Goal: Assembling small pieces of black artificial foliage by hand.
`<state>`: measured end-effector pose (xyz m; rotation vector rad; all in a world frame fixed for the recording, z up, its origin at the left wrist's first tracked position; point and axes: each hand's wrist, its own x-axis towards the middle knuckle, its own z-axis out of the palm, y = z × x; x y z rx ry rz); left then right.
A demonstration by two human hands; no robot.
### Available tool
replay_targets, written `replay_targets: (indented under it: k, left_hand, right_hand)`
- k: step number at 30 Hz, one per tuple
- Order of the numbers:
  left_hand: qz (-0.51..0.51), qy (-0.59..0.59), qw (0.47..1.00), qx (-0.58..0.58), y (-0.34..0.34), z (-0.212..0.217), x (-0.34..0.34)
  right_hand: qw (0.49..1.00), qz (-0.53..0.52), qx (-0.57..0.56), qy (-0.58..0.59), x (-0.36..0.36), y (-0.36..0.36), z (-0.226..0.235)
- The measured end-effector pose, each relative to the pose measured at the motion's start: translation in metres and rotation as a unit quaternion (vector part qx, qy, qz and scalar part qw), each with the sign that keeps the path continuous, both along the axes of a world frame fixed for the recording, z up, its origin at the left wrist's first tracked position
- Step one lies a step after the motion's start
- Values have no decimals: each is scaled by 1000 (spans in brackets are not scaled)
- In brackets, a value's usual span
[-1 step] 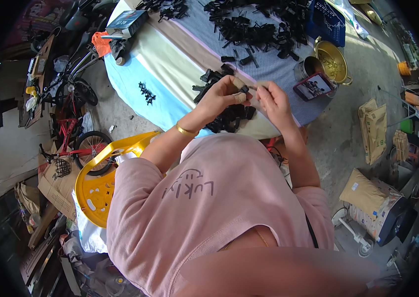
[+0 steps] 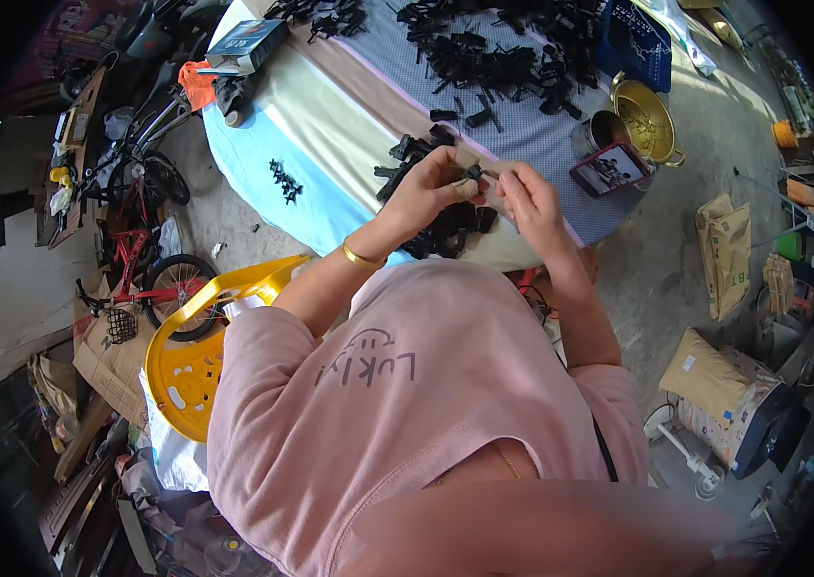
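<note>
My left hand [image 2: 426, 195], with beige wraps on its thumb and a finger, pinches a small black part [image 2: 472, 172]. Right beside it, my right hand [image 2: 530, 204] is closed on a thin, stick-like tool [image 2: 490, 174] whose tip meets or nearly meets the part; its exact kind is too small to tell. Under and around my hands lies a pile of black plastic pieces [image 2: 455, 231] on the striped cloth [image 2: 354, 106]. To the left, a small cluster of black bits [image 2: 286, 181] rests on the light blue stripe.
Large heaps of black pieces [image 2: 493, 62] cover the table's far side. At right stand a gold-coloured pot [image 2: 664, 144], a metal cup [image 2: 605, 125] and a propped phone [image 2: 611, 170]. A box [image 2: 246, 46] lies far left. A yellow plastic chair [image 2: 186, 385] stands by my left side.
My right hand has turned slightly and shifted a little, and the thin tool now shows against the black part. The left hand stays almost in place.
</note>
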<state>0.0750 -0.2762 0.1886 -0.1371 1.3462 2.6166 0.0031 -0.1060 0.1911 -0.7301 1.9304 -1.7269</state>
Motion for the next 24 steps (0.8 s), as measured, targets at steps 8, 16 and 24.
replay_targets:
  k: [8, 16, 24]
  left_hand:
    - [77, 12, 986, -144, 5, -3, 8]
    - [77, 30, 975, -205, 5, 4, 10]
    - [60, 27, 977, -201, 6, 10, 14]
  right_hand:
    - [973, -45, -75, -213, 10, -4, 2]
    - [993, 18, 0, -116, 11, -1, 9]
    - [1000, -9, 21, 17, 19, -8, 18]
